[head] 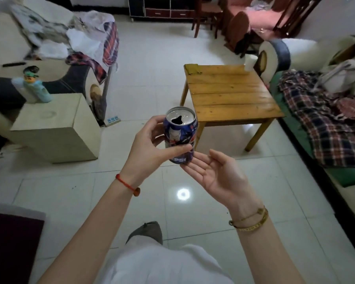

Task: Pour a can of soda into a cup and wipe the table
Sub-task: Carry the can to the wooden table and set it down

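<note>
Nearest the camera: a pale trouser leg (162, 265) and a grey shoe toe (147, 232) on the white tiled floor (90, 197), below and between both forearms.

Left hand (152, 144): fingers and thumb curled round the blue soda can (180, 136), thumb across its lower front, fingers on its far-left side. Red cord bracelet (127, 184) on that wrist. Can upright with a slight tilt, mouth already open, dark opening showing in the silver top.

Right hand (211, 171): palm up, fingers straight and relaxed, grasping nothing. Fingertips lie just under the can's base; whether they touch it cannot be told. Gold bracelets (252, 218) on that wrist.

Left of the left hand: beige cabinet (55, 128) with a pale blue bottle (37, 87) on its far corner.

Beyond the can, up and right of both hands: wooden table (232, 95), well apart from the can. A flat yellow-brown object (192, 69) sits at its far-left corner; a white cup (250, 62) at its far-right corner.

Right of the table: a sofa (336, 165) with plaid cloth (324, 121). Far left: another sofa (6, 44) heaped with clothes (86, 42).
</note>
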The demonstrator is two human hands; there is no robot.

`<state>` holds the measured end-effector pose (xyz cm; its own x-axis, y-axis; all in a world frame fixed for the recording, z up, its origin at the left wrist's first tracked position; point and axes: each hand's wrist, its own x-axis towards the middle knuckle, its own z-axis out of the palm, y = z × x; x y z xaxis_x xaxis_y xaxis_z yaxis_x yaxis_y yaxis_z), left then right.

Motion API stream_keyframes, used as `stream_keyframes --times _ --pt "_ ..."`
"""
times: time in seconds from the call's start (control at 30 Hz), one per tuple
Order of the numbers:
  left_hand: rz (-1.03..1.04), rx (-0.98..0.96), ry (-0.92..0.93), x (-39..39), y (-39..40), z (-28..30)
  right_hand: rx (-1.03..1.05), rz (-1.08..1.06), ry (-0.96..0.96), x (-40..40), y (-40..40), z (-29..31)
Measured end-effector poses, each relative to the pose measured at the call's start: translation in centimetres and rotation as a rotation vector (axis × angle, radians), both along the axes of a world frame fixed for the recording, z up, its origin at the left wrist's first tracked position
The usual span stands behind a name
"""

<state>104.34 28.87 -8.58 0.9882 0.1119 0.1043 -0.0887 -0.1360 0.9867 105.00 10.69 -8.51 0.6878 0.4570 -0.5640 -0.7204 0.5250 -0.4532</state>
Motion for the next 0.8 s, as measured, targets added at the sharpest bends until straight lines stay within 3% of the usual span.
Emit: stream_keyframes --times 0.33,0.8 --pt "-0.244 0.027 -0.002 12.6 -9.3 -1.2 0.036 -0.241 0.002 8.5 -9.1 -2.0" --pt "-0.402 -0.001 -0.059 35.2 -21.1 -0.3 -0.003 -0.412 0.01 28.6 -20.1 -0.5"
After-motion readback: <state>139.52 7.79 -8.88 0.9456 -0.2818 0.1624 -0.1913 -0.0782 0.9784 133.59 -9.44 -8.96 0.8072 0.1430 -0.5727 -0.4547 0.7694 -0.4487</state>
